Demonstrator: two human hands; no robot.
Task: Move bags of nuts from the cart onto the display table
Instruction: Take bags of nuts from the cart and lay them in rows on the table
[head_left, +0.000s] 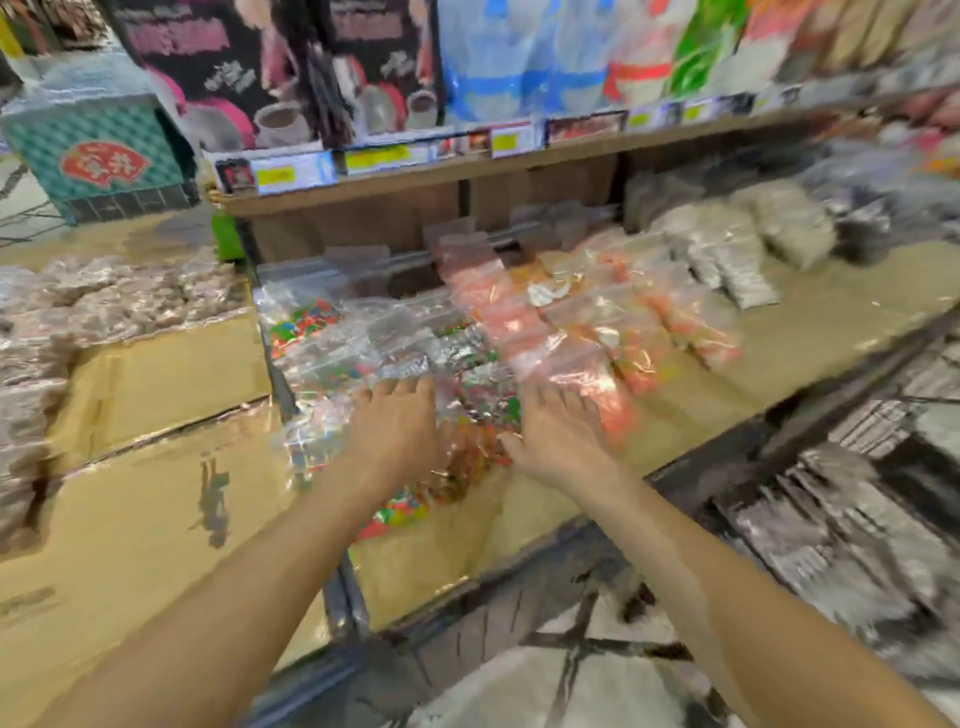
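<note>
The frame is blurred by motion. Both my arms reach forward over the wooden display table (810, 332). My left hand (397, 428) lies with straight fingers on clear bags of multicoloured pieces (353, 358). My right hand (561, 436) lies flat beside it, fingers straight, at the near end of a row of clear bags with orange contents (587, 327). A bag with orange and red pieces (467, 457) shows between the two hands. Neither hand curls round a bag.
Bags of pale grey contents (748, 244) lie further right on the table. Cardboard boxes (156, 467) with brown bagged goods (104, 301) stand to the left. A shelf (467, 171) with price labels runs above. Lower right holds more silver packets (841, 525).
</note>
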